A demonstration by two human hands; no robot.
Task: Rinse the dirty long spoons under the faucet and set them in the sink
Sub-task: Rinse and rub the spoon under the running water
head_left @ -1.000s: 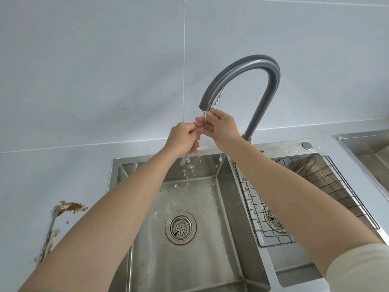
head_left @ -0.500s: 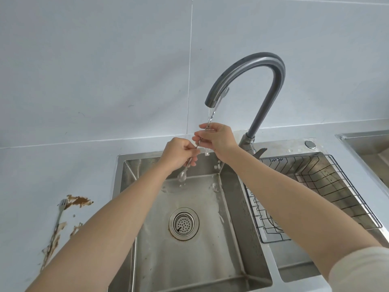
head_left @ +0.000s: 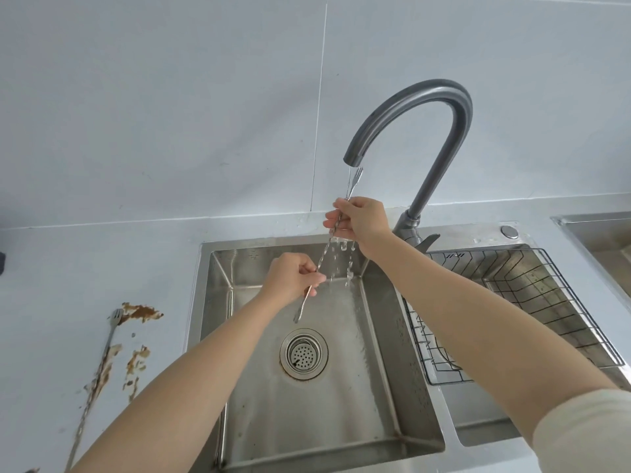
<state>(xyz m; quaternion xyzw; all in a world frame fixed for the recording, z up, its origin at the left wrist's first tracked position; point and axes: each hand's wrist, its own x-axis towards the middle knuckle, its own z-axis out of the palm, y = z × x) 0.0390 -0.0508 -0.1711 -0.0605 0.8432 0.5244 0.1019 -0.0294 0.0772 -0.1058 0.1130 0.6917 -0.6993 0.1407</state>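
Note:
A long thin metal utensil (head_left: 353, 180) with a forked tip runs slantwise under the grey gooseneck faucet (head_left: 409, 107), its tip just below the spout. My right hand (head_left: 362, 220) grips its upper part. Lower down, my left hand (head_left: 293, 278) pinches its shaft, and the bottom end (head_left: 300, 310) hangs over the left basin of the steel sink (head_left: 327, 387). Water runs down the utensil and drips off my right hand. A second long utensil (head_left: 111, 332), smeared brown, lies on the counter at the left.
Brown sauce stains (head_left: 140, 312) spread over the white counter beside the dirty utensil. The left basin has a round drain strainer (head_left: 304, 353). A black wire rack (head_left: 512, 312) sits in the right basin. Another steel basin (head_left: 601, 240) shows at the far right.
My hands have drawn apart along the utensil: the left one slid down towards the basin, the right one stayed high. The forked tip now shows under the spout, and more water is falling.

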